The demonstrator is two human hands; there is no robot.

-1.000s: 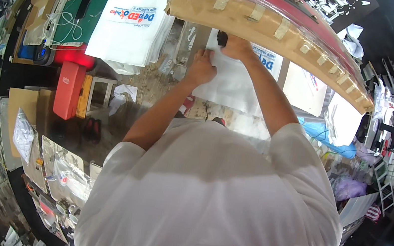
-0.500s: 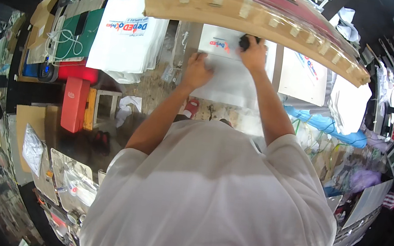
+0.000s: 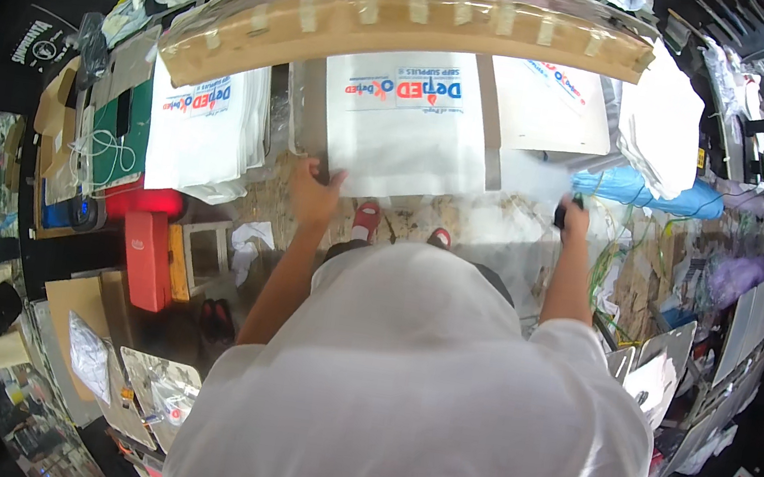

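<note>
"Where do you have the sheet?"

"The white rectangular cloth-like sheet with blue and red print [image 3: 403, 156] lies flat on a grey-brown flat board [image 3: 311, 107]. Its near edge runs along the board's near edge, and its printed end sits close to the long brown taped cardboard panel [image 3: 412, 23]."

"And your hands?"

"My left hand [image 3: 313, 195] is at the sheet's near left corner, thumb apart from the other fingers; through this bent view I can't tell whether they pinch the cloth. My right hand [image 3: 576, 224] is well clear of the board's near right corner, its fingers wrapped round a small black object [image 3: 560, 215]."

"What worries you?"

"A sideways tug at that left corner could skew the sheet or crease it. Swinging the black object low across the board could drag the right side. Lifting the sheet steeply could rub its print against the panel."
</note>
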